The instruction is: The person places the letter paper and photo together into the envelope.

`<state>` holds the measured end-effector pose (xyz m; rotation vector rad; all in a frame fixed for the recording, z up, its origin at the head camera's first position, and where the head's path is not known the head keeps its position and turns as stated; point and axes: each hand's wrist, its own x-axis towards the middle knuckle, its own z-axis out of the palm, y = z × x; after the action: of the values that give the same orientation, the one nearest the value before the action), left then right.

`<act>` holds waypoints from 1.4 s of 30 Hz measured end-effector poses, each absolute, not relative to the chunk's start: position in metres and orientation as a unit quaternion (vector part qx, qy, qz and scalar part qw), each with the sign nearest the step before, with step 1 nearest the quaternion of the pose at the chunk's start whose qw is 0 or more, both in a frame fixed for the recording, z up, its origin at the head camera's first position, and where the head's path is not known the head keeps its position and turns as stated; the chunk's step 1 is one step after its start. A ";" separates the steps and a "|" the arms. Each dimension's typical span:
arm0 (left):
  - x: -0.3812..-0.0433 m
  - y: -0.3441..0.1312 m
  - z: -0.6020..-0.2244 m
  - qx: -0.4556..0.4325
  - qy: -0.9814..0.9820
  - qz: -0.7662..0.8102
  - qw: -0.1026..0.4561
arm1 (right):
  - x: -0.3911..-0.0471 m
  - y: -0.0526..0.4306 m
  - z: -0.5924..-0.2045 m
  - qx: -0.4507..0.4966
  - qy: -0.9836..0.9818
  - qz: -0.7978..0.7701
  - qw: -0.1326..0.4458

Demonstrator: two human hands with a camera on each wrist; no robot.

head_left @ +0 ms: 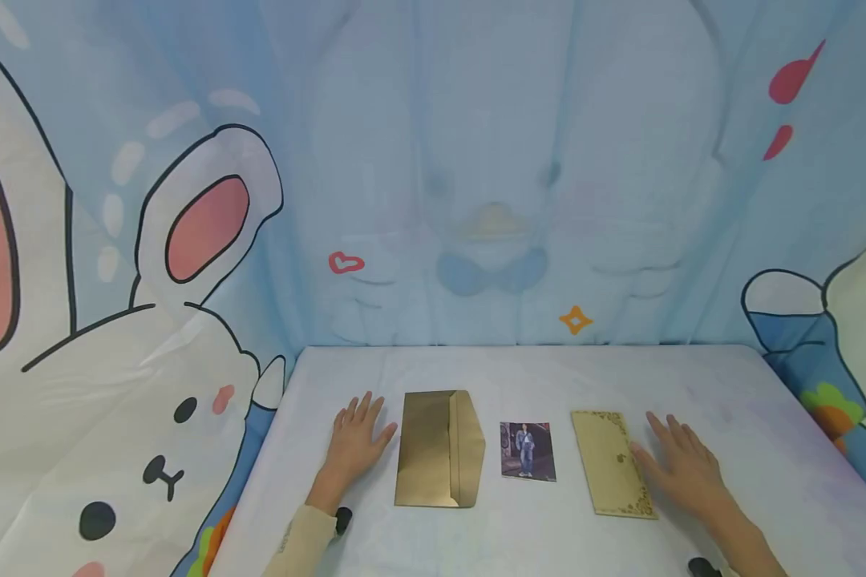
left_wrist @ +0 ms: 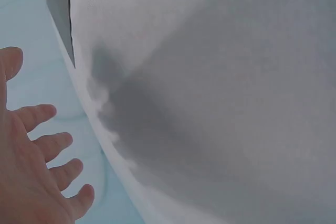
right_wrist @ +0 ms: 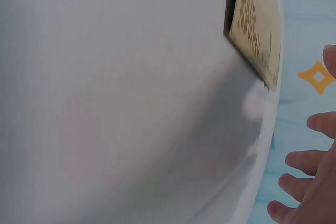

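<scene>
My left hand (head_left: 356, 445) is held palm down with spread fingers at the left of a gold envelope (head_left: 426, 449), whose pointed flap lies unfolded to the right. In the left wrist view the fingers of that hand (left_wrist: 31, 166) are spread and hold nothing. A small photo (head_left: 527, 451) of a standing person in blue lies at the middle. On its right is a cream-gold card (head_left: 609, 465) with brown floral corners, slightly tilted. Beside its right edge my right hand (head_left: 681, 469) is spread, the thumb close to the card; whether they touch I cannot tell.
A white cloth covers the table (head_left: 527, 373). Behind it hangs a light blue curtain (head_left: 491, 160) with cartoon prints, including a big white rabbit (head_left: 115, 433) at the left. A dark wrist-worn device (head_left: 342, 521) sits at my left cuff.
</scene>
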<state>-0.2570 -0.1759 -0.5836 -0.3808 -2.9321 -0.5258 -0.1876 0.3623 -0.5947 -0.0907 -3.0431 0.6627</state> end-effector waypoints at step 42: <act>-0.249 -0.115 -0.573 -0.211 -0.961 -0.171 0.055 | -0.200 0.251 -0.584 0.094 -0.968 0.222 0.074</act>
<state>-0.2495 -0.1145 -0.5734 -0.6394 -2.9174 -0.5184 -0.2003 0.2512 -0.5836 0.2819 -2.9041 0.6677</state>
